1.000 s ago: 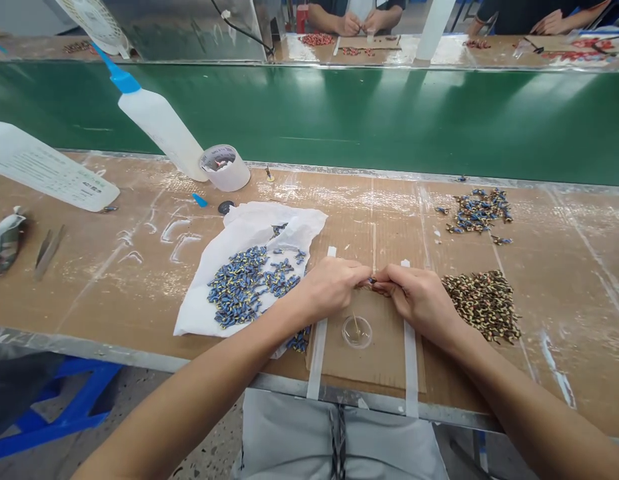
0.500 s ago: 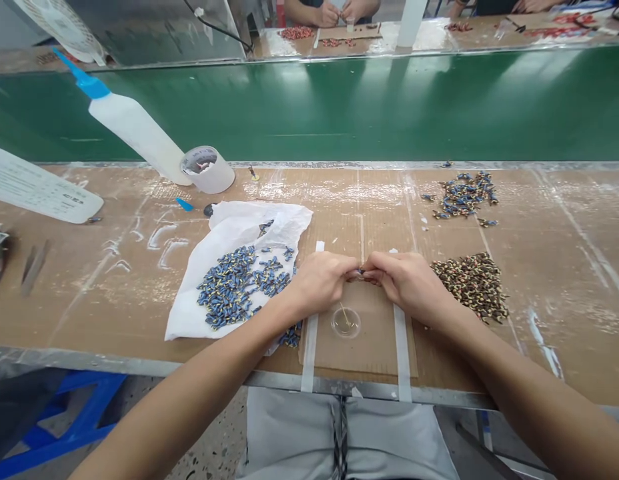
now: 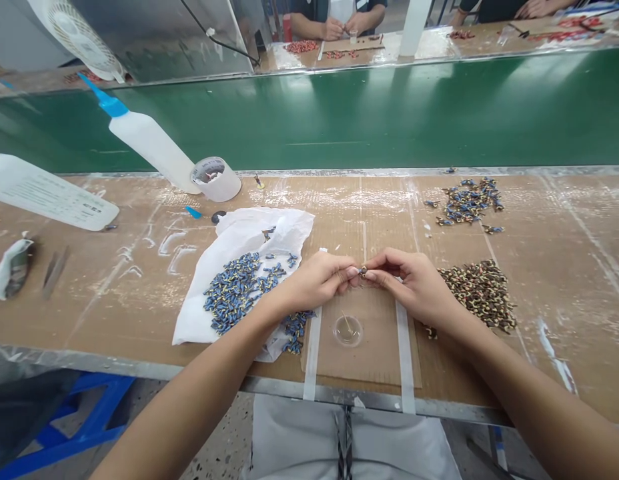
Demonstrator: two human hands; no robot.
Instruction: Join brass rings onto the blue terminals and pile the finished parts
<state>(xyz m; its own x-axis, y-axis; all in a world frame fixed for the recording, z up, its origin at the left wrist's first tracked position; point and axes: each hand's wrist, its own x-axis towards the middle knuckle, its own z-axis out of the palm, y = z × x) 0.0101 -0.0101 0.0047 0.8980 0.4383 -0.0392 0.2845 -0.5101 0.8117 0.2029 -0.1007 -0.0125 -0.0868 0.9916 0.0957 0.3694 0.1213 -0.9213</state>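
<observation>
In front of me my left hand point(image 3: 327, 277) and my right hand point(image 3: 412, 279) meet, fingertips pinched from both sides on one tiny blue and brown piece point(image 3: 362, 271). Fingers cover most of it. Below them a small clear dish point(image 3: 347, 331) with a thin stick in it sits on a cardboard sheet point(image 3: 374, 363) taped down at both sides. A heap of small blue and yellow pieces point(image 3: 234, 287) lies on white paper point(image 3: 194, 320), left of my left hand. Beyond my right wrist is a pile of small dark brown and yellow pieces point(image 3: 482, 293).
Joined-looking blue and brown pieces point(image 3: 472, 200) are scattered at the back right. At the back left a blue-tipped white bottle point(image 3: 149, 143) leans by a tape roll point(image 3: 217, 180). Tweezers point(image 3: 55, 272) lie far left. Past the green strip point(image 3: 339, 120), a co-worker's hands point(image 3: 344, 27) show.
The whole view has shifted slightly right and down. My hands stay together, with the right fingers turned and spread a little more, so the piece between the fingertips shows better.
</observation>
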